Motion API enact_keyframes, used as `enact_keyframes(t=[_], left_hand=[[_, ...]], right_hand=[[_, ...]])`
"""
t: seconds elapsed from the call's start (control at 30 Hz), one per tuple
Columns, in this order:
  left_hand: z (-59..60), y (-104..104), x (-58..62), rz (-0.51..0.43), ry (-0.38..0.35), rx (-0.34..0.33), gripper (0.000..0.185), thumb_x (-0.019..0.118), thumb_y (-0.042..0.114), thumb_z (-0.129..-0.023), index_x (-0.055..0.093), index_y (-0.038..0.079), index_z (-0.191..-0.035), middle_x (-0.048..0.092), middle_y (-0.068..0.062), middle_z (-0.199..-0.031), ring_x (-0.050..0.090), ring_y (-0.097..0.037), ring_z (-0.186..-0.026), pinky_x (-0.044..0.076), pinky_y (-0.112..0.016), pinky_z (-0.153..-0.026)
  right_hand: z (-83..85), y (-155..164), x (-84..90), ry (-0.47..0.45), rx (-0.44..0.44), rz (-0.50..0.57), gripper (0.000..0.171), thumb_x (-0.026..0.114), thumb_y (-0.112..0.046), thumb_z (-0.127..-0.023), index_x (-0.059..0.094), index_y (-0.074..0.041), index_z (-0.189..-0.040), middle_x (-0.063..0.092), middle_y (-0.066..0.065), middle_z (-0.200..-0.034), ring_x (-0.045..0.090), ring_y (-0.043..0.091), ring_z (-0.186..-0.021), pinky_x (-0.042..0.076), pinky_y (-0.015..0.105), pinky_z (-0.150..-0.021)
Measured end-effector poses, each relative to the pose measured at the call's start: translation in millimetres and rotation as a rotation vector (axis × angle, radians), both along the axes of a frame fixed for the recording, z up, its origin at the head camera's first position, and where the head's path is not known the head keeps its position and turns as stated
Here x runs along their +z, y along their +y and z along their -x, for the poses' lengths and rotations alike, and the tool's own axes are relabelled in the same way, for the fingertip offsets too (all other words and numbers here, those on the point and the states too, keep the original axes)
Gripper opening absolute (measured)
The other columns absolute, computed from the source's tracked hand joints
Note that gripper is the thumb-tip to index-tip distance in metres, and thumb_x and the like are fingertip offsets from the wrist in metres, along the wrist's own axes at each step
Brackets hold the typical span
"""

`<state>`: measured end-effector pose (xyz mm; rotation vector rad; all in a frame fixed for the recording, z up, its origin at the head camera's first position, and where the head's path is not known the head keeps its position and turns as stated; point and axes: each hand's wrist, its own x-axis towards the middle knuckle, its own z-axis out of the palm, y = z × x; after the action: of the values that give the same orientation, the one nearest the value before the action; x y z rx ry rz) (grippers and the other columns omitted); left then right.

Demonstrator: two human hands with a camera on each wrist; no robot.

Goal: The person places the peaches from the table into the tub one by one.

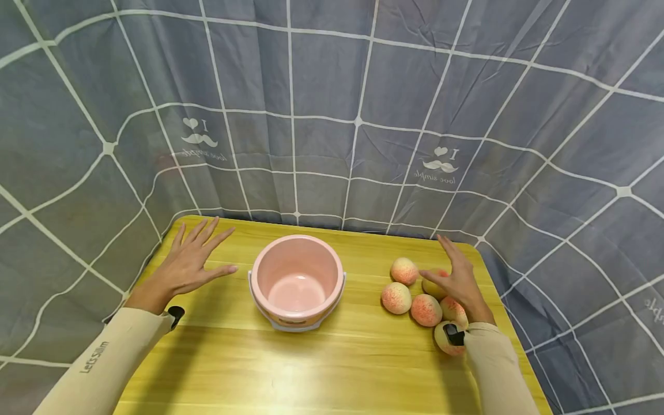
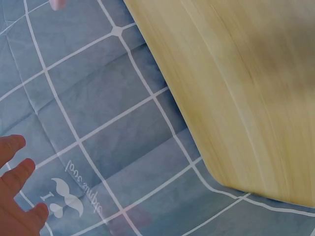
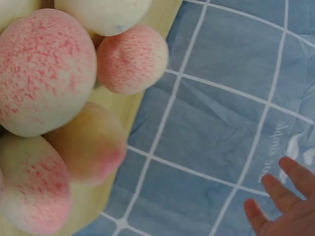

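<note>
My left hand (image 1: 189, 262) hovers over the left side of the table, fingers spread and straight, holding nothing. To its right stands a pink bucket (image 1: 298, 276) with a grey handle lowered at its front; its inside looks bare. My right hand (image 1: 459, 282) is held above a cluster of several peaches (image 1: 426, 310) on the table's right side, its fingers extended and nothing in its grasp. It partly hides some of them. In the right wrist view, peaches (image 3: 44, 73) with red speckles fill the left, apart from the fingers (image 3: 283, 191).
The yellow wood-grain table (image 1: 233, 369) has rounded far corners. A grey-blue curtain (image 1: 327, 144) with white grid lines hangs behind the table and along both sides.
</note>
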<state>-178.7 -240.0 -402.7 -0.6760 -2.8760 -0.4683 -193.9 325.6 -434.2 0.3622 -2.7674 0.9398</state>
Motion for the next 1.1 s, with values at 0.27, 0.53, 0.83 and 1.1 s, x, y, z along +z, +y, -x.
enact_keyframes(t=[0.27, 0.53, 0.83, 1.1], left_hand=[[-1.7, 1, -1.5, -0.02, 0.001, -0.028, 0.079, 0.061, 0.056, -0.087, 0.035, 0.015, -0.15, 0.021, -0.025, -0.155, 0.017, -0.048, -0.141, -0.006, -0.061, -0.117], [-4.2, 3, -6.8, -0.023, -0.001, -0.03, 0.079, 0.062, 0.056, -0.087, 0.036, 0.014, -0.149, 0.02, -0.024, -0.156, 0.017, -0.046, -0.142, -0.002, -0.064, -0.117], [-9.4, 14, -16.2, -0.041, 0.045, -0.08, 0.079, 0.064, 0.055, -0.086, 0.039, 0.015, -0.148, 0.022, -0.024, -0.155, 0.02, -0.045, -0.141, 0.007, -0.065, -0.116], [-18.4, 27, -28.9, -0.051, 0.137, -0.17, 0.078, 0.066, 0.057, -0.083, 0.044, 0.014, -0.144, 0.029, -0.023, -0.153, 0.028, -0.043, -0.139, 0.018, -0.061, -0.116]], right_hand=[[11.4, 1, -17.0, -0.076, -0.004, 0.053, 0.093, 0.08, -0.018, -0.081, 0.023, -0.006, -0.153, 0.021, 0.028, -0.154, 0.019, 0.051, -0.138, 0.022, 0.073, -0.108], [20.7, 3, -32.3, -0.148, -0.039, 0.084, 0.092, 0.078, -0.023, -0.083, 0.021, -0.007, -0.154, 0.02, 0.028, -0.154, 0.018, 0.05, -0.139, 0.021, 0.071, -0.11], [27.5, 5, -49.2, -0.185, -0.071, 0.124, 0.091, 0.078, -0.024, -0.084, 0.023, -0.003, -0.153, 0.021, 0.028, -0.154, 0.019, 0.05, -0.139, 0.022, 0.069, -0.111], [31.0, 3, -61.8, -0.251, -0.134, 0.211, 0.091, 0.078, -0.023, -0.083, 0.023, -0.005, -0.153, 0.023, 0.025, -0.154, 0.021, 0.047, -0.139, 0.025, 0.065, -0.112]])
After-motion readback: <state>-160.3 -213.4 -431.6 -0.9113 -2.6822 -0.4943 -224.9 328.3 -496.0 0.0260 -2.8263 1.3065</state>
